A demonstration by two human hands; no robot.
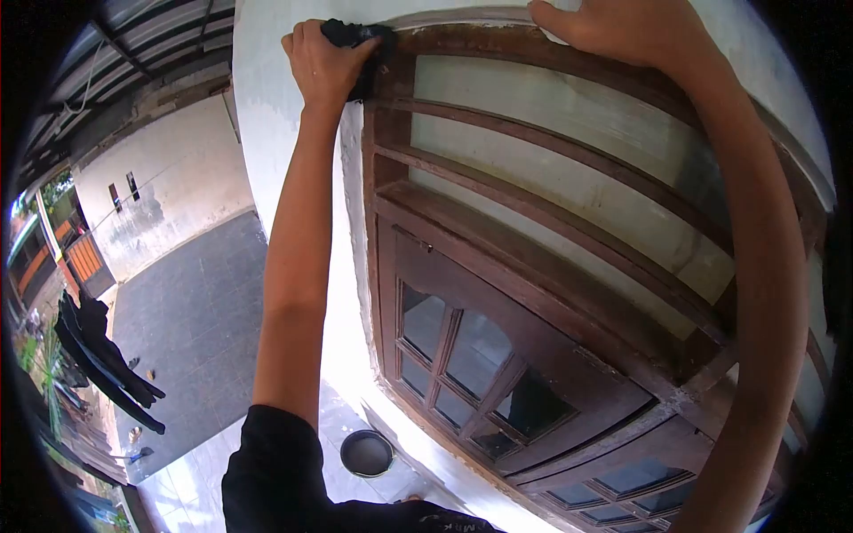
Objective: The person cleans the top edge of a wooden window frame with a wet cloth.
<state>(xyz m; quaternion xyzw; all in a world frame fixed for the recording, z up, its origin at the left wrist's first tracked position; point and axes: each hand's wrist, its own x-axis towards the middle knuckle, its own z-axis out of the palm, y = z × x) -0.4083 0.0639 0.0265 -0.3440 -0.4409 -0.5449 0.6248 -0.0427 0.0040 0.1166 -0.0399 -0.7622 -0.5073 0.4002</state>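
My left hand is closed round a bunched black cloth, which lies against the upper left corner of the brown wooden frame. My right hand rests at the frame's top edge, farther right, with the thumb stretched out along it and the other fingers cut off by the picture's upper edge. Below both hands run the frame's horizontal wooden slats, and under them is a brown shutter with glass panes.
A dark round bucket with greyish contents stands on the light tiled floor below. A white wall borders the frame. Dark paving, a gate and plants lie to the left, under a metal roof.
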